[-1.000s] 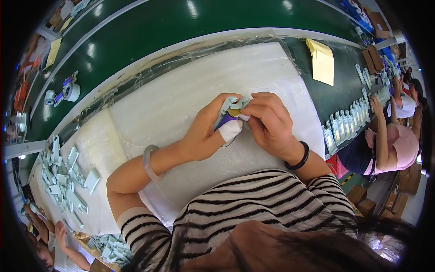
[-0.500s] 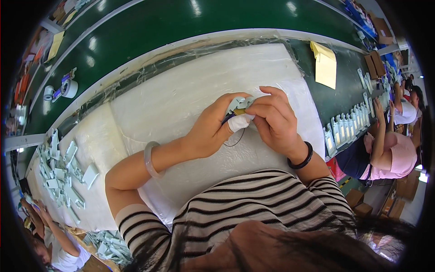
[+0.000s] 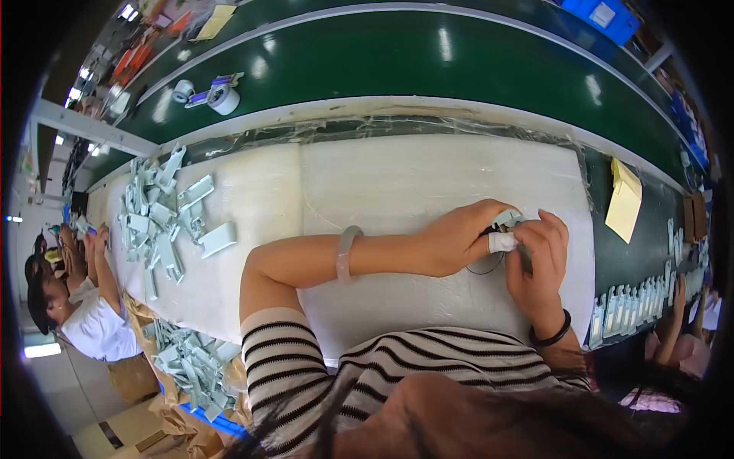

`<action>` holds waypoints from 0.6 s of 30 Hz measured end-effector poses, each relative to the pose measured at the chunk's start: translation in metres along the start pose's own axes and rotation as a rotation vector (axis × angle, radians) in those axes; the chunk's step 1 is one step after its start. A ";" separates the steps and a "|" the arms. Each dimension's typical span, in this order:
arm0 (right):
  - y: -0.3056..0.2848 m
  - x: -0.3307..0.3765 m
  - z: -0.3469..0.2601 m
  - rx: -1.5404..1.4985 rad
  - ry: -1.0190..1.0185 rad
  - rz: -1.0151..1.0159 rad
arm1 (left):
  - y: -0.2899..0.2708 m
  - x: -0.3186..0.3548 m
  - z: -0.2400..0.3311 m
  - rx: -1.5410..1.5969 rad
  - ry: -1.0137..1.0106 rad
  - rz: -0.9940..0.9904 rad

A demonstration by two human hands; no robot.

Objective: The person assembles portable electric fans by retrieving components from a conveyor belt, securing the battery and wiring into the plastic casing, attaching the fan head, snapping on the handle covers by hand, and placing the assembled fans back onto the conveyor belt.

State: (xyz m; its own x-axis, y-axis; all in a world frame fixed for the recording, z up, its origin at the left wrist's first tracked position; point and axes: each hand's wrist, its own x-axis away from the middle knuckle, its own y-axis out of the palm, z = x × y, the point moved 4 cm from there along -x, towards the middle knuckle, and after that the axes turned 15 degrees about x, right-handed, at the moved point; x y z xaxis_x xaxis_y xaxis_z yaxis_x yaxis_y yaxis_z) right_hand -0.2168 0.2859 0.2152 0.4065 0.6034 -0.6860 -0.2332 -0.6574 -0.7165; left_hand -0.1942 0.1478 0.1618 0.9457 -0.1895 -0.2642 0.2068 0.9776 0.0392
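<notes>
A small pale green plastic part [image 3: 508, 219] is held up over the white padded sheet, with something dark inside it. My left hand [image 3: 468, 236] is closed round it, and its thumb wears a white wrap [image 3: 502, 242]. The bent fingers of my right hand [image 3: 540, 256] pinch at the part's right side, close against the left thumb. A thin black wire [image 3: 485, 273] loops down below the hands. My fingers hide most of the part, so its exact kind cannot be made out.
Loose pale green plastic pieces [image 3: 162, 218] lie heaped at the left; more fill a paper-lined blue bin [image 3: 200, 367] below. A row of similar assembled pieces [image 3: 628, 306] stands at the right, near a yellow paper [image 3: 624, 200]. Tape rolls [image 3: 222, 99] sit on the green surface beyond. Co-workers sit both sides.
The view has swung left, so the hands appear farther right and the left heap shows more fully. Both hands stay on the part; its yellowish piece no longer shows.
</notes>
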 end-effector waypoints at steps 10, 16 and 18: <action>0.009 -0.006 0.012 -0.008 -0.089 -0.060 | -0.009 0.002 0.010 0.071 -0.157 -0.022; 0.007 -0.002 0.012 -0.024 -0.074 -0.049 | -0.006 0.003 0.005 0.107 -0.160 -0.030; 0.007 0.000 0.011 -0.026 -0.064 -0.047 | -0.006 0.003 0.010 0.121 -0.242 -0.036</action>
State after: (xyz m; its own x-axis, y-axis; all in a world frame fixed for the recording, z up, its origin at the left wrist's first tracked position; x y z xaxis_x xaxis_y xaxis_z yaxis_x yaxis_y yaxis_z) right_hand -0.2282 0.2869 0.2089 0.3587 0.6611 -0.6590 -0.1922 -0.6385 -0.7452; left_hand -0.1904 0.1407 0.1706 0.9665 -0.2550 -0.0298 0.2565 0.9545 0.1523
